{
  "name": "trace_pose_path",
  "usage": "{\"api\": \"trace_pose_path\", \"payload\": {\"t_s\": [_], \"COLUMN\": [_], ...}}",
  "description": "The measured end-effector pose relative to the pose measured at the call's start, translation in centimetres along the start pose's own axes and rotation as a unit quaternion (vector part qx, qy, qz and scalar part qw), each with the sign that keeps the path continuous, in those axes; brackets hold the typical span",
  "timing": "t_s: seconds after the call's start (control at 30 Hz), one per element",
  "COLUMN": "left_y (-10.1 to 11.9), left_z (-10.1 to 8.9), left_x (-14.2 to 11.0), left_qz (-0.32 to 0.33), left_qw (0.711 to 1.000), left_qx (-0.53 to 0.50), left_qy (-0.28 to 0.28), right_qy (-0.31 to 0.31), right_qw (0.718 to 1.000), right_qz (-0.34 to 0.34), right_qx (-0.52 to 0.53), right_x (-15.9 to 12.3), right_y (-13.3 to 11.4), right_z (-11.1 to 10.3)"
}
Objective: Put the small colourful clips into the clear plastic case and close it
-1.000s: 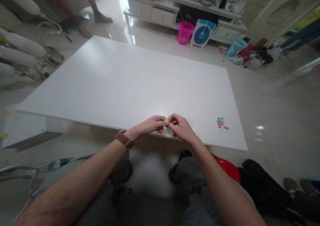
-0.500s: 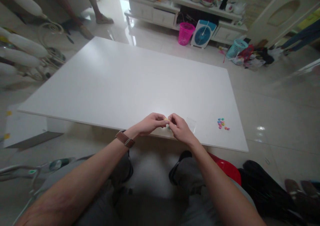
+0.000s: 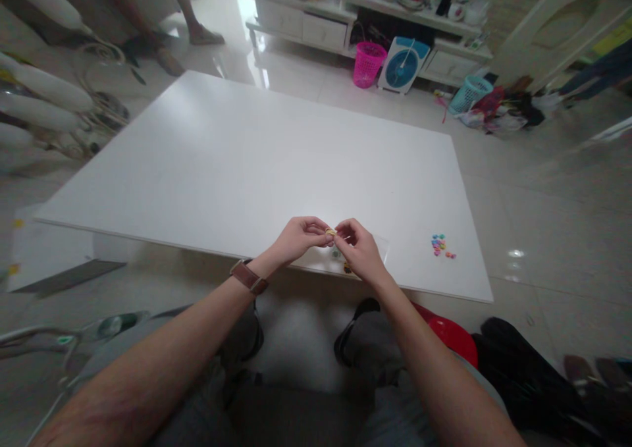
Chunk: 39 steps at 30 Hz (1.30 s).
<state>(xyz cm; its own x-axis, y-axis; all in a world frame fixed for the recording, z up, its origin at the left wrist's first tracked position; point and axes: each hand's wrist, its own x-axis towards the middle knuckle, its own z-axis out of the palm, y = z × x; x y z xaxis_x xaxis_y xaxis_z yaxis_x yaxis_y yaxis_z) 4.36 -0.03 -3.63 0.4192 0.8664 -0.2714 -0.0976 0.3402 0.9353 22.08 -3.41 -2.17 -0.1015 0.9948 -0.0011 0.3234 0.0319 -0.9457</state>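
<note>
Over the near edge of the white table (image 3: 276, 151), my left hand (image 3: 301, 237) and my right hand (image 3: 359, 246) meet at the fingertips. Pinched between them is a small yellow looped strand (image 3: 330, 232), too small to make out its exact kind. A brown strap (image 3: 248, 276) circles my left wrist. Below the fingers lies a small greenish item (image 3: 336, 253), and a dark-and-yellow item (image 3: 347, 268) shows beside the heel of my right hand, which partly covers it. A thin clear sheet or bag (image 3: 382, 246) lies just right of that hand.
Several small coloured pieces (image 3: 439, 244) are grouped near the table's right edge. On the floor beyond stand a pink basket (image 3: 368, 65), a blue-and-white fan (image 3: 402, 65) and a blue basket (image 3: 471, 93). A red stool (image 3: 451, 338) is below right; a person's legs (image 3: 185, 6) show far left.
Both hands have risen slightly and the right fingers have opened out a little. More of the yellow strand's loops show, and the dark-and-yellow item has come into sight.
</note>
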Motion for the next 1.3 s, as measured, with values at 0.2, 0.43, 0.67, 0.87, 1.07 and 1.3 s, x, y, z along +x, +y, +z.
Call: {"api": "trace_pose_path", "payload": {"t_s": [0.2, 0.43, 0.67, 0.87, 1.07, 1.3], "left_y": [-0.2, -0.4, -0.8, -0.8, -0.4, -0.9], "left_z": [0.1, 0.2, 0.5, 0.5, 0.5, 0.5], "left_x": [-0.3, -0.3, -0.2, -0.3, -0.7, -0.2], "left_qz": [-0.019, -0.046, -0.071, -0.088, -0.075, -0.072], "left_qw": [1.0, 0.998, 0.995, 0.993, 0.992, 0.994], "left_qx": [0.009, 0.052, 0.058, 0.067, 0.103, 0.073], "left_qy": [0.002, -0.011, -0.033, -0.031, 0.024, 0.033], "right_qy": [0.006, -0.029, -0.047, -0.016, -0.089, -0.145], "right_qw": [0.999, 0.993, 0.988, 0.983, 0.939, 0.902], "right_qz": [-0.027, -0.043, -0.044, -0.011, 0.015, 0.042], "right_qx": [-0.042, -0.109, -0.142, -0.181, -0.333, -0.403], "right_x": [-0.2, -0.4, -0.2, 0.5, 0.1, 0.1], "right_y": [0.4, 0.8, 1.4, 1.4, 2.5, 3.3], "right_z": [-0.2, -0.3, -0.3, -2.5, -4.0, -3.2]}}
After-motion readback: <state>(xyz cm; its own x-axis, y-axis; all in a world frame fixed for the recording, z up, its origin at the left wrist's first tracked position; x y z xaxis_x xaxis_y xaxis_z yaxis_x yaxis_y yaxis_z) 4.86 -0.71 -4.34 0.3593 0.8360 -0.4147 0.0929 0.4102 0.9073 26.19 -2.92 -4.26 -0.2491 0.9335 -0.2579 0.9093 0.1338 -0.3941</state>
